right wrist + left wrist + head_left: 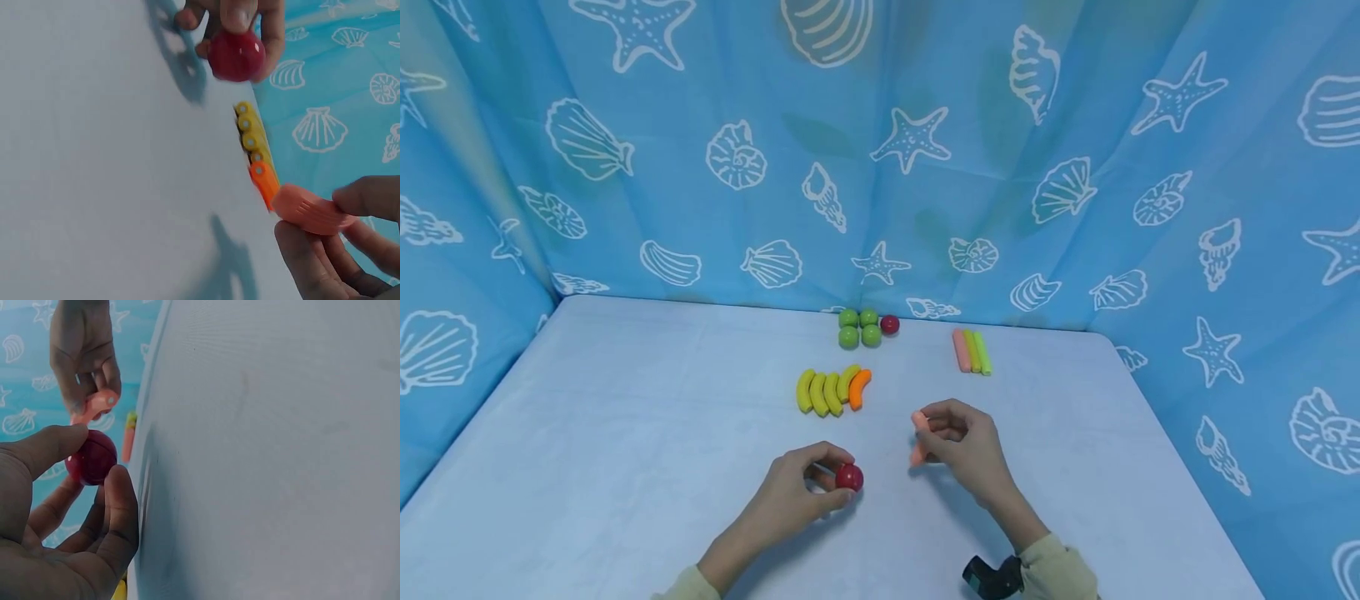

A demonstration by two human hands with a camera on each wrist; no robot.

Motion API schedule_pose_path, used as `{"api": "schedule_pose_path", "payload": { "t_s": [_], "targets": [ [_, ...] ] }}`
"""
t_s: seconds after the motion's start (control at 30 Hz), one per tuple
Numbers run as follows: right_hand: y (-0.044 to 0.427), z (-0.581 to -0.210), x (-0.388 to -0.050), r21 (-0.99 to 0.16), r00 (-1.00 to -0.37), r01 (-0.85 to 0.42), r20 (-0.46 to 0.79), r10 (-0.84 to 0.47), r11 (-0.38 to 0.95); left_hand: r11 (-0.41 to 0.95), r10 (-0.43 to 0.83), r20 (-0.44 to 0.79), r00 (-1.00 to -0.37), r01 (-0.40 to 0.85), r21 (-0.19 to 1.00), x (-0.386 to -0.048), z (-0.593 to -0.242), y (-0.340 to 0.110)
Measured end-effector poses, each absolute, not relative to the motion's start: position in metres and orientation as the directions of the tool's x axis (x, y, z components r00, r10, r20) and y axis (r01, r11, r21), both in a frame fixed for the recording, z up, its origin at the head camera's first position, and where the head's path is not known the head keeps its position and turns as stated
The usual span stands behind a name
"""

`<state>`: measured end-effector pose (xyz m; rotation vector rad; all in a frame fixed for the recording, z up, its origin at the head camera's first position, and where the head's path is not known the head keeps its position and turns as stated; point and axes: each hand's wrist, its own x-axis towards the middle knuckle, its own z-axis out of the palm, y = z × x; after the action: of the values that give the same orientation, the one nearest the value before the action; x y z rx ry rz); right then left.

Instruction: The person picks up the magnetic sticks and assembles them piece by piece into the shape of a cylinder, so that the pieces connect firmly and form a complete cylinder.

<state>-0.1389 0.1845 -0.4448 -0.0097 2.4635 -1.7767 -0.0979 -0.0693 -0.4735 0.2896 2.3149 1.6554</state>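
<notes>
- Red ball (850,477), and there we had it, on the near side of the banana row (832,396), pinched between the left hand's (793,493) thumb and fingers!
- Salmon-coloured piece (919,442) next: we saw the right hand (964,446) pinching it, nearer us and to the row's right.
- Beyond the row we spotted four green balls (871,336), another red one (890,325) just beside them.
- Three sticks (972,352) lay side by side, right of the row.
</notes>
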Motion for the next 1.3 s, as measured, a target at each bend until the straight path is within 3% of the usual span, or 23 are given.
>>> {"api": "schedule_pose_path", "payload": {
  "t_s": [0.4, 0.7, 1.3],
  "targets": [
    [0.17, -0.452, -0.121, -0.977, -0.979, 0.189, -0.196, -0.06, 0.102, 0.341, 0.332, -0.116, -0.936, 0.005, 0.94, -0.099, -0.471, -0.064],
    [0.165, -0.457, -0.112, -0.978, -0.975, 0.208, -0.208, -0.073, -0.002, 0.301, 0.344, -0.066, -0.937, 0.044, 0.953, -0.096, -0.473, -0.058],
    [0.162, -0.464, -0.1, -0.977, -0.976, 0.21, -0.209, -0.069, -0.022, 0.279, 0.368, -0.077, -0.927, 0.031, 0.96, -0.094, -0.476, -0.055]
  ]
}}
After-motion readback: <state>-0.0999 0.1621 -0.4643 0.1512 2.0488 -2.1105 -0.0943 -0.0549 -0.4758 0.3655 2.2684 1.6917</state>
